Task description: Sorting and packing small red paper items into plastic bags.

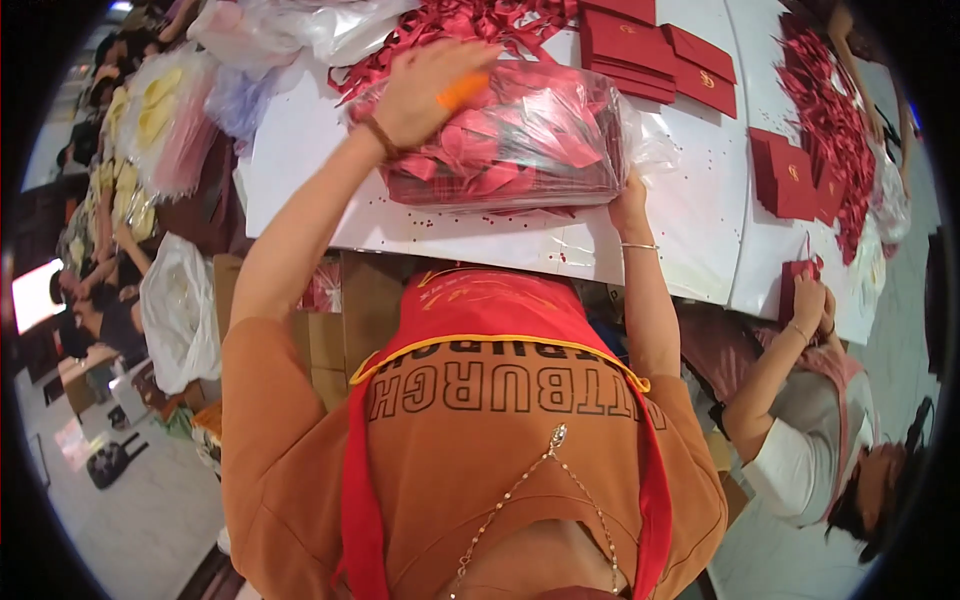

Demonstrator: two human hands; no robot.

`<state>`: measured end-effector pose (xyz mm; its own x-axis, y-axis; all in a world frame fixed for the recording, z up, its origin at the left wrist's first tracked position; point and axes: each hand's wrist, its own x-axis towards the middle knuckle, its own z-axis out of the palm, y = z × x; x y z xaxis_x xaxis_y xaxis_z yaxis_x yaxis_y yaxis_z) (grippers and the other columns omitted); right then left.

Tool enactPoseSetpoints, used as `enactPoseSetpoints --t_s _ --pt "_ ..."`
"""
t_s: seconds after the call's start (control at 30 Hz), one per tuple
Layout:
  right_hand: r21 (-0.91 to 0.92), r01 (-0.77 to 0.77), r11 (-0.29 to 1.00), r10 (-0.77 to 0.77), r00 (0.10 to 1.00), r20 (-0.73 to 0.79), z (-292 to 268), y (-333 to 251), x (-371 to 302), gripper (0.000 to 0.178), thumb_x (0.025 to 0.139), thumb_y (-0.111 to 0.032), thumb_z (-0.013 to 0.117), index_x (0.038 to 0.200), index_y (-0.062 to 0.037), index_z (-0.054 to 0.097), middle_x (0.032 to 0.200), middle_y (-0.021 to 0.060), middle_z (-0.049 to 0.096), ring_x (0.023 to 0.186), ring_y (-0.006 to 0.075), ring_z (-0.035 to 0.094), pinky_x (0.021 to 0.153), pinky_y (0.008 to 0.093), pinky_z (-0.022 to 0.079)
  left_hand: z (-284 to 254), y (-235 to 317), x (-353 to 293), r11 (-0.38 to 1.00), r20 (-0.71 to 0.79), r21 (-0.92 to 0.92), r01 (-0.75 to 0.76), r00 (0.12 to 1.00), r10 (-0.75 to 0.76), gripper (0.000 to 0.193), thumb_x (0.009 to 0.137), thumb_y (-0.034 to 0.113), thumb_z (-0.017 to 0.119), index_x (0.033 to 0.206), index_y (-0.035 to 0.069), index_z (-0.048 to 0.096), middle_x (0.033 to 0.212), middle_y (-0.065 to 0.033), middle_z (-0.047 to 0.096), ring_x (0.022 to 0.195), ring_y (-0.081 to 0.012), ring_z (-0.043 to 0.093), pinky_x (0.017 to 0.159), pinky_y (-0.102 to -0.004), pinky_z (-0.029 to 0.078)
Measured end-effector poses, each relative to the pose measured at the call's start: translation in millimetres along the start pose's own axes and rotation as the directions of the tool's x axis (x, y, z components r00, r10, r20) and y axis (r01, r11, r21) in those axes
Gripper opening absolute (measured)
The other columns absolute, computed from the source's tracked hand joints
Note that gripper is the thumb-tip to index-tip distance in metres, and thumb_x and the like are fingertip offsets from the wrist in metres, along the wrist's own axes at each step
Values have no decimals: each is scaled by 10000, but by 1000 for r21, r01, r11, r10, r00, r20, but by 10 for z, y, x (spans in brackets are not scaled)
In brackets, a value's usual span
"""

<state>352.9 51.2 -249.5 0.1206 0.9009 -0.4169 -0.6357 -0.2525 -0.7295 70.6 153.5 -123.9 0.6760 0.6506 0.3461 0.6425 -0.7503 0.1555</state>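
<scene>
A clear plastic bag [560, 185] packed with red ribboned items lies on the white table before me. My left hand [425, 95] rests across its upper left part, fingers stretched out and blurred at the tips. An orange patch shows at that hand, perhaps a finger wrap. At the bag's lower right corner my right hand [629, 203] grips the plastic, with part of its fingers hidden behind the bag. Past the bag, a heap of loose red ribbons [430, 35] spreads over the table.
Stacked red paper pouches [625, 60] lie at the far right, and more red pouches [780, 175] lie beside another ribbon pile [825, 120]. Crumpled clear plastic [350, 30] sits far left. A co-worker [800, 440] at my right handles a red item. Cardboard boxes [375, 305] stand below the table edge.
</scene>
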Motion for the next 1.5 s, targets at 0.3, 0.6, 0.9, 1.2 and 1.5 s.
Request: enactPoseSetpoints --t_s 0.3,0.6,0.9,1.2,1.5 --pt "27 14 1000 -16 995 94 -359 265 321 356 895 -237 454 1196 -46 439 878 -5 513 844 101 474 798 248 370 -157 564 144 980 89 179 87 991 -104 457 851 412 414 1261 210 408 1340 -83 324 1239 -294 271 984 -496 157" --pt "-19 37 999 -35 997 67 -253 262 265 469 893 -296 464 1279 -52 356 798 -18 492 714 69 468 692 209 405 -70 843 -128 987 257 152 -47 966 6 546 827 424 448 1305 174 359 1380 -107 265 1283 -276 198 1026 -467 70" --pt "-183 119 976 -83 978 193 -306 159 269 483 900 -310 447 1262 -12 332 759 -13 449 748 77 447 733 205 368 261 -115 -894 615 -86 -694 374 805 -587 484 913 347 312 1287 42 351 1290 -126 400 1197 -261 363 1018 -366 237" --pt "-143 124 982 -96 978 186 -378 259 409 428 908 -261 416 1245 -1 371 1107 44 509 1045 123 450 929 259 320 751 -17 -794 -406 265 -913 -48 686 -677 535 915 417 281 1291 41 343 1298 -78 393 1180 -230 384 1007 -346 267" --pt "-72 14 997 -3 989 146 169 -383 230 323 905 -225 391 1152 -37 482 1100 68 552 981 185 536 860 313 417 1023 -350 -838 -280 267 -959 35 436 -859 520 913 402 312 1280 37 356 1272 -73 422 1162 -225 402 983 -344 298"
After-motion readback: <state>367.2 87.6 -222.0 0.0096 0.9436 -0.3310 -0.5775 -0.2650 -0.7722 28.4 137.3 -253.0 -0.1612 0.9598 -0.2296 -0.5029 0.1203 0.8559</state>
